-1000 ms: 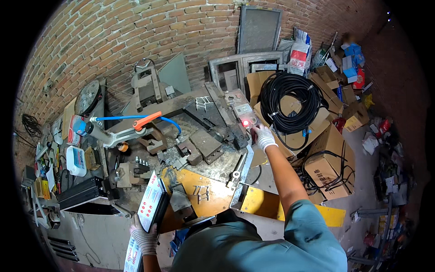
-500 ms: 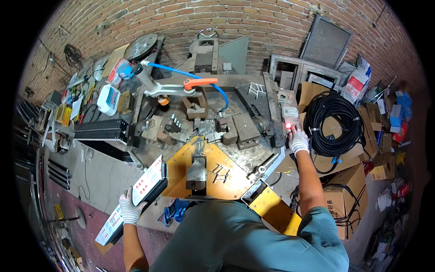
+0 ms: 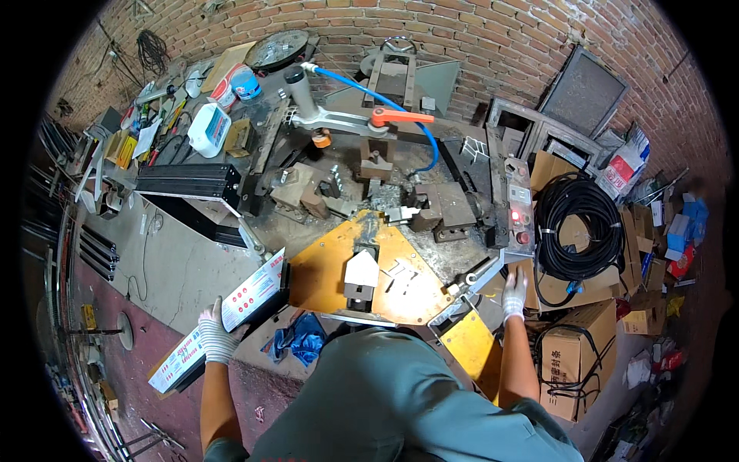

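We see two gloved hands, well apart. Our left hand (image 3: 216,336) is closed around one long bar (image 3: 223,319), a dark profile wrapped in white film with red marks. It hangs off the bench's (image 3: 177,266) near-left edge, its long axis running diagonally: the far end points up and right toward the yellow plate (image 3: 323,269), where it touches the plate's left edge, and the near end points down and left over the red floor (image 3: 131,377).

Our right hand (image 3: 513,292) rests by the lower end of one grey control box (image 3: 517,212), near its lit red button; we cannot tell whether the fingers grip anything.

On the yellow plate sits one white-topped block (image 3: 360,276). Beyond it stands one lever with an orange handle (image 3: 400,118), fed by one blue hose (image 3: 369,92). One stack of black profiles (image 3: 188,181) lies at the left of the bench. One coil of black cable (image 3: 577,223) rests on cardboard boxes (image 3: 573,350) to the right.
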`<act>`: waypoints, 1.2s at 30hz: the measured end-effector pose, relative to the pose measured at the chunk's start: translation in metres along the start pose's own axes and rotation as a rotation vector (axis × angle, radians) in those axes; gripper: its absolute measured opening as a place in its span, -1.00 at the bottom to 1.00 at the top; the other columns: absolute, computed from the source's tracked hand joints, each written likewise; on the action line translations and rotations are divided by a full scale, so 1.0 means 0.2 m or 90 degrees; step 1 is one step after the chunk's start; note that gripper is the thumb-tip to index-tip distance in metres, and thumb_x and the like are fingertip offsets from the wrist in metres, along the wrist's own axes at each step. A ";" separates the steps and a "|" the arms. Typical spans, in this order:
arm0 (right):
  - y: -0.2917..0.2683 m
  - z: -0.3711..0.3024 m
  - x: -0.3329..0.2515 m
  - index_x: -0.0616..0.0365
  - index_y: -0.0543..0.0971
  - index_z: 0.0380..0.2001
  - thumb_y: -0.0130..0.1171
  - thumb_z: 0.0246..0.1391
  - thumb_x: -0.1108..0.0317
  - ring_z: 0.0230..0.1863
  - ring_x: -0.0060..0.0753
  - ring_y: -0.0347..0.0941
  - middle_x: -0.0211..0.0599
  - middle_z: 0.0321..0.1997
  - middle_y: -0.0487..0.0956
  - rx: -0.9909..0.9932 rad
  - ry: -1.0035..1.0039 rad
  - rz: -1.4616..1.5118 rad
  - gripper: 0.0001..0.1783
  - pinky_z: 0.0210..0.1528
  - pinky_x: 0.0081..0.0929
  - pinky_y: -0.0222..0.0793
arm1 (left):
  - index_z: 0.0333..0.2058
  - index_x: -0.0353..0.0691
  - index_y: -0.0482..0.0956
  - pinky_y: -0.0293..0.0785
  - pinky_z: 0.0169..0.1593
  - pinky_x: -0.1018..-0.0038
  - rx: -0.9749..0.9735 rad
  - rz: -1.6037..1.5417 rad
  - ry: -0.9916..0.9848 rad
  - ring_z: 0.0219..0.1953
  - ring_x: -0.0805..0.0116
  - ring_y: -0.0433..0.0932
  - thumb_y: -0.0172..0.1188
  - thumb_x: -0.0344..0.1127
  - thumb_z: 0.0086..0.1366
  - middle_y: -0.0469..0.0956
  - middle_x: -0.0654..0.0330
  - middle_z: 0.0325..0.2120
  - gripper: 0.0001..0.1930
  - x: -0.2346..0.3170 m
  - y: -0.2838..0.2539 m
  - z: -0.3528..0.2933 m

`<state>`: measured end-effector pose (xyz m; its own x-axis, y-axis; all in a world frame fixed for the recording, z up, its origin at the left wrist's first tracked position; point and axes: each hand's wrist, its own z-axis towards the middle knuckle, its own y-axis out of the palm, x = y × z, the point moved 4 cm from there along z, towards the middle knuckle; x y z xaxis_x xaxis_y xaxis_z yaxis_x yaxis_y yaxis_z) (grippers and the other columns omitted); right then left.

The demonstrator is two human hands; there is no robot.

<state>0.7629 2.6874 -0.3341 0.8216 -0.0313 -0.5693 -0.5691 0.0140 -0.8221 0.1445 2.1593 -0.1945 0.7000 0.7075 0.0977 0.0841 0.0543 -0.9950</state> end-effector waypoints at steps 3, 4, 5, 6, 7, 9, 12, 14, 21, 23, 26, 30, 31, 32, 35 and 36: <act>-0.11 -0.35 -0.11 0.25 0.39 0.30 0.03 0.36 0.22 0.41 0.11 0.23 0.12 0.41 0.31 -0.081 -0.005 0.023 -0.47 0.44 -0.21 0.14 | 0.27 -0.35 0.28 0.36 0.12 0.02 0.010 -0.009 -0.002 0.01 -0.19 0.44 0.63 0.04 -0.26 0.48 -0.17 -0.04 0.13 -0.03 -0.02 -0.03; -0.12 -0.45 -0.10 0.26 0.41 0.29 0.04 0.36 0.23 0.41 0.12 0.23 0.13 0.39 0.33 -0.087 -0.027 0.021 -0.48 0.43 -0.21 0.14 | 0.29 -0.32 0.26 0.39 0.10 -0.01 0.032 -0.014 0.035 -0.03 -0.22 0.44 0.61 0.00 -0.23 0.47 -0.20 -0.05 0.12 -0.05 -0.02 -0.06; -0.11 -0.55 -0.08 0.27 0.46 0.24 0.04 0.36 0.28 0.35 0.13 0.29 0.12 0.32 0.40 -0.062 -0.057 -0.059 -0.54 0.39 -0.20 0.20 | 0.31 -0.30 0.25 0.39 0.10 -0.01 0.038 -0.008 0.026 -0.01 -0.21 0.44 0.61 0.00 -0.24 0.46 -0.19 -0.04 0.13 -0.06 -0.03 -0.09; -0.13 -0.66 -0.11 0.27 0.53 0.14 0.03 0.36 0.29 0.21 0.16 0.43 0.13 0.19 0.51 -0.007 -0.143 -0.069 -0.61 0.28 -0.17 0.33 | 0.32 -0.27 0.24 0.40 0.11 -0.01 0.039 -0.006 0.021 0.00 -0.21 0.44 0.62 -0.01 -0.24 0.45 -0.18 -0.02 0.14 -0.07 0.00 -0.10; -0.17 -0.74 -0.15 0.26 0.55 0.09 0.02 0.36 0.28 0.13 0.18 0.47 0.13 0.12 0.55 0.002 -0.120 -0.093 -0.63 0.22 -0.13 0.38 | 0.33 -0.26 0.23 0.40 0.11 -0.01 0.037 -0.025 0.021 0.01 -0.21 0.43 0.62 -0.01 -0.24 0.44 -0.17 -0.01 0.14 -0.07 0.03 -0.08; -0.19 -0.83 -0.17 0.23 0.60 -0.03 -0.01 0.38 0.22 -0.03 0.22 0.55 0.13 -0.06 0.63 0.035 -0.078 -0.170 -0.66 0.07 -0.05 0.45 | 0.34 -0.23 0.22 0.40 0.12 -0.01 0.034 -0.063 0.017 0.02 -0.21 0.43 0.62 -0.02 -0.24 0.43 -0.15 0.00 0.15 -0.09 0.07 -0.07; -0.18 -0.83 -0.19 0.23 0.63 -0.08 -0.11 0.42 0.11 -0.03 0.21 0.55 0.13 -0.08 0.64 -0.004 -0.002 -0.214 -0.56 0.06 -0.04 0.44 | 0.32 -0.23 0.27 0.33 0.19 -0.05 0.058 -0.092 0.026 0.04 -0.20 0.42 0.61 0.07 -0.22 0.42 -0.14 0.01 0.13 -0.06 0.04 -0.07; -0.18 -0.84 -0.20 0.25 0.63 -0.06 -0.18 0.44 0.03 0.01 0.23 0.54 0.14 -0.03 0.64 0.008 0.015 -0.232 -0.47 0.11 -0.02 0.42 | 0.34 -0.21 0.25 0.35 0.17 -0.04 0.063 -0.089 0.032 0.04 -0.20 0.43 0.61 0.07 -0.22 0.43 -0.14 0.01 0.14 -0.08 0.04 -0.07; -0.16 -0.81 -0.16 0.22 0.63 -0.03 -0.20 0.43 0.00 0.07 0.21 0.53 0.14 0.02 0.62 -0.018 0.052 -0.272 -0.45 0.15 -0.06 0.41 | 0.32 -0.22 0.28 0.39 0.14 -0.01 0.063 -0.084 0.025 0.01 -0.17 0.45 0.62 0.10 -0.23 0.46 -0.10 -0.04 0.14 -0.05 -0.02 -0.06; -0.16 -0.80 -0.12 0.20 0.64 -0.03 -0.21 0.43 -0.01 0.05 0.21 0.53 0.13 -0.01 0.63 -0.011 0.071 -0.288 -0.44 0.15 -0.05 0.41 | 0.33 -0.20 0.29 0.34 0.18 -0.02 0.060 -0.104 0.021 0.03 -0.17 0.44 0.59 0.18 -0.20 0.47 -0.10 -0.03 0.14 -0.04 -0.01 -0.06; -0.18 -0.81 -0.24 0.15 0.65 -0.04 -0.23 0.42 -0.05 0.03 0.21 0.55 0.12 -0.03 0.64 -0.050 0.098 -0.272 -0.43 0.13 -0.03 0.42 | 0.33 -0.21 0.28 0.36 0.17 -0.02 0.068 -0.081 0.027 0.02 -0.18 0.45 0.59 0.19 -0.20 0.47 -0.12 -0.04 0.15 -0.06 -0.01 -0.07; -0.17 -0.79 -0.25 0.11 0.66 -0.07 -0.24 0.41 -0.07 0.00 0.20 0.56 0.11 -0.06 0.65 -0.089 0.117 -0.293 -0.42 0.08 0.00 0.43 | 0.33 -0.26 0.27 0.36 0.17 0.00 0.034 -0.059 0.002 0.02 -0.17 0.45 0.58 0.21 -0.20 0.49 -0.15 -0.03 0.16 -0.08 -0.01 -0.08; -0.18 -0.80 -0.26 0.12 0.65 -0.06 -0.24 0.41 -0.07 -0.01 0.22 0.56 0.12 -0.07 0.65 -0.082 0.108 -0.280 -0.42 0.07 0.01 0.44 | 0.32 -0.30 0.28 0.37 0.16 0.02 0.025 -0.060 0.000 0.01 -0.17 0.46 0.58 0.20 -0.21 0.50 -0.15 -0.03 0.16 -0.07 -0.03 -0.07; -0.17 -0.81 -0.22 0.12 0.65 -0.06 -0.24 0.41 -0.08 -0.02 0.24 0.56 0.13 -0.08 0.65 -0.065 0.095 -0.267 -0.41 0.06 0.02 0.44 | 0.31 -0.31 0.28 0.37 0.15 0.02 0.025 -0.055 -0.002 0.01 -0.17 0.46 0.58 0.20 -0.21 0.50 -0.15 -0.04 0.16 -0.05 -0.05 -0.07; -0.18 -0.82 -0.20 0.17 0.67 -0.12 -0.25 0.42 -0.10 -0.04 0.24 0.57 0.14 -0.12 0.66 -0.075 0.137 -0.297 -0.37 0.06 0.02 0.44 | 0.31 -0.35 0.26 0.38 0.15 0.01 0.023 -0.053 0.003 0.01 -0.17 0.47 0.61 0.15 -0.24 0.51 -0.15 -0.04 0.18 -0.01 -0.08 -0.05; -0.18 -0.81 -0.16 0.21 0.68 -0.19 -0.25 0.41 -0.11 -0.08 0.26 0.58 0.18 -0.17 0.66 -0.050 0.106 -0.301 -0.34 0.04 0.05 0.45 | 0.31 -0.35 0.27 0.38 0.14 0.02 0.024 -0.051 0.001 0.01 -0.17 0.47 0.61 0.14 -0.24 0.51 -0.15 -0.04 0.18 -0.01 -0.06 -0.04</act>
<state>0.7514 2.5250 -0.2852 0.9770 -0.1755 -0.1212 -0.1427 -0.1156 -0.9830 0.1482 2.1510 -0.1825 0.6930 0.6989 0.1769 0.1134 0.1366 -0.9841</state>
